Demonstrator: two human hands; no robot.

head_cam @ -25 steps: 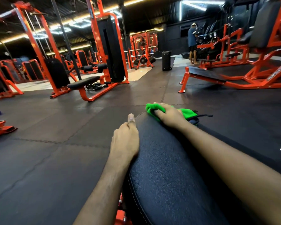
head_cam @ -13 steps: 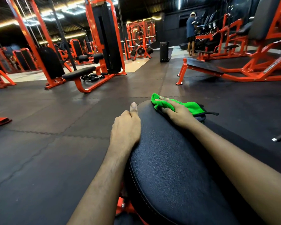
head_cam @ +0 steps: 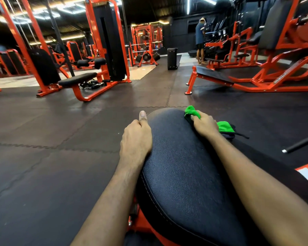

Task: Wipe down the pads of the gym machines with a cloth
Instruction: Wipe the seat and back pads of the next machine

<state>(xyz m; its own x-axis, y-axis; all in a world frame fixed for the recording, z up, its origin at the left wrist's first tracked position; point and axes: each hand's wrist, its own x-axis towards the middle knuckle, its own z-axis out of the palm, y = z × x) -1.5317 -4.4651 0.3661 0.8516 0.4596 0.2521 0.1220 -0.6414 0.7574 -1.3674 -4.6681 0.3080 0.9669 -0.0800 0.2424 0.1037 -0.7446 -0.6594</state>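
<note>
Two hands, one pad (head_cam: 181, 166): my left hand (head_cam: 136, 137) grips the edge, likely steadying it; my right hand (head_cam: 205, 126) pinches the cloth (head_cam: 192, 111) bunched beyond its knuckles.

Two bare hands are showing: a left hand (head_cam: 135, 139) and a right hand (head_cam: 205, 126). One black grained vinyl pad (head_cam: 181, 166) is lying beneath them, and one bright green fabric cloth (head_cam: 192, 111) is showing. Farther off, two black cylindrical roller cushions (head_cam: 100, 62), one black upright box (head_cam: 172, 58) and one standing person (head_cam: 200, 38) are showing.
</note>
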